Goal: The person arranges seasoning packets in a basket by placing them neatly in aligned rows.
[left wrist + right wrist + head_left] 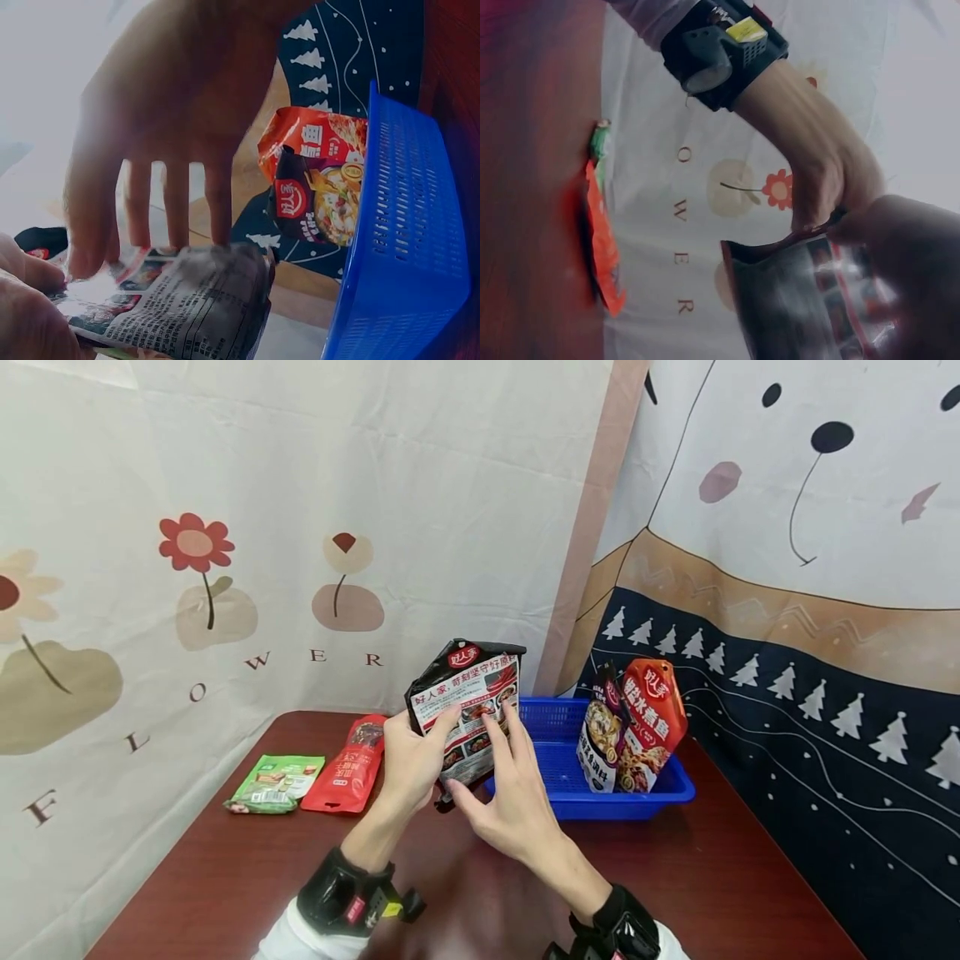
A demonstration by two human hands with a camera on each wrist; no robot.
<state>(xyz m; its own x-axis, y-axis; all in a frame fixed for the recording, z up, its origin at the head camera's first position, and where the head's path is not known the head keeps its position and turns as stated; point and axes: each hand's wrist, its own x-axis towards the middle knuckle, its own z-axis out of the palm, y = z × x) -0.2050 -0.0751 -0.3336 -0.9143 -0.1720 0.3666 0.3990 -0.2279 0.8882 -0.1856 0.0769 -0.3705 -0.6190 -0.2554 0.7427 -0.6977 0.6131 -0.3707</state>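
The black foil seasoning pouch with red-and-white label stood upright just left of the blue plastic mesh basket, gripped by the left hand with fingers curled on its edge, while the right hand rested straight fingers against its face. Lowering it into the basket looked like the step in hand, calling for a lift over the near rim into the free left part, since two upright pouches, one dark and one orange, filled the right end; a red pouch and a green packet lay on the table further left.

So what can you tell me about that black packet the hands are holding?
The black packet is a shiny, crinkly pouch with a red logo, a white label and food pictures. It is held upright above the brown table, just left of the blue basket. The left hand grips its side; the right hand lays straight fingers on its front.
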